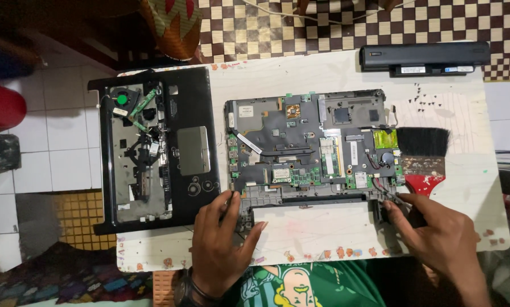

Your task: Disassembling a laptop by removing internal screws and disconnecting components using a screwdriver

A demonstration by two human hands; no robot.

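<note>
Green printed cloth on the person's front fills the bottom edge, and just above it both hands rest on the near rim of an opened laptop base [312, 145]. Left hand [223, 236], a dark watch at its wrist, lies flat with loose, spread fingers — thumb and forefinger touch the base's near left corner, gripping nothing I can make out. Right hand [437, 230] pinches with its fingertips at the near right corner, where thin wires show; what exactly sits between the fingers is too small to tell.

The bench [317, 233] is a pale, worn board with flecks of orange paint along its near edge. Around it lie white floor tiles on the left, a patch of small yellow tiles, and a brown-and-cream checked mat [300, 28] on the far side.

The laptop base lies with its long axis running left to right, circuit board up and the plain, open edge toward the person. It holds a green memory module, a small wireless card, a copper-coloured chip pad and dark heat pipes.

Left of it, well apart, a black palm-rest cover [158, 150] lies inner side up, long axis running away from the person, overhanging the bench; in it sit a small fan with a green hub and a grey touchpad plate. A wide brush [422, 159] with black bristles and a red handle lies just beside the base's right end. A long black battery [425, 57] rests at the far right corner.
</note>
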